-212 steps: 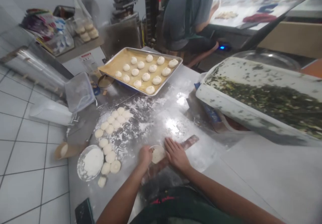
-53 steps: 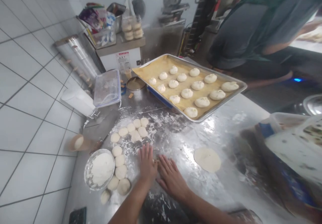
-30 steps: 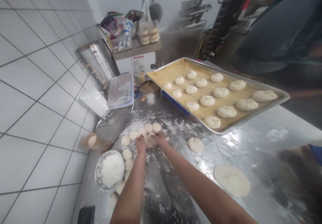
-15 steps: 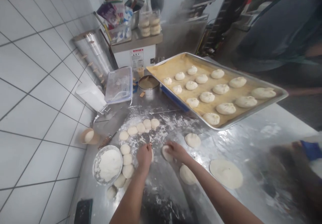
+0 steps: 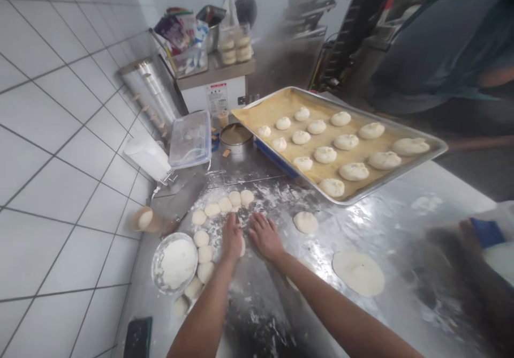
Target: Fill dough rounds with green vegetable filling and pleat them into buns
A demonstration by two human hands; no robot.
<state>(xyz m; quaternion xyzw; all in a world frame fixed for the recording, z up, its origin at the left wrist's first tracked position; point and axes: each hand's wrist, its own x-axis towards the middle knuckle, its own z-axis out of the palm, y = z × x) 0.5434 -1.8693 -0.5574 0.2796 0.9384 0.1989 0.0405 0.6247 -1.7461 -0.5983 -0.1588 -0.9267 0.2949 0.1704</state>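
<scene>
My left hand point(image 5: 232, 237) lies low over the steel table with fingers pointing forward. The pale edge of a dough piece point(image 5: 243, 247) shows beside its palm. My right hand point(image 5: 265, 236) rests flat just right of it, fingers spread and palm down; what lies under it is hidden. Round dough balls point(image 5: 212, 209) form a curved row ahead and to the left. A flattened dough disc point(image 5: 305, 222) sits right of my right hand. Further right lies a wide, thin dough sheet point(image 5: 358, 272). My right forearm mostly covers another dough piece.
A large tray point(image 5: 363, 200) of pleated buns point(image 5: 347, 142) stands ahead on the right. At left are a bowl of flour point(image 5: 175, 263), a cup point(image 5: 146, 219) and a phone point(image 5: 137, 337). A plastic container point(image 5: 190, 139) stands behind. A person point(image 5: 437, 52) is at the right.
My right hand has opened from a closed grip into a flat, spread palm and moved slightly left, covering where a dough piece showed. My left hand's fingers have straightened forward.
</scene>
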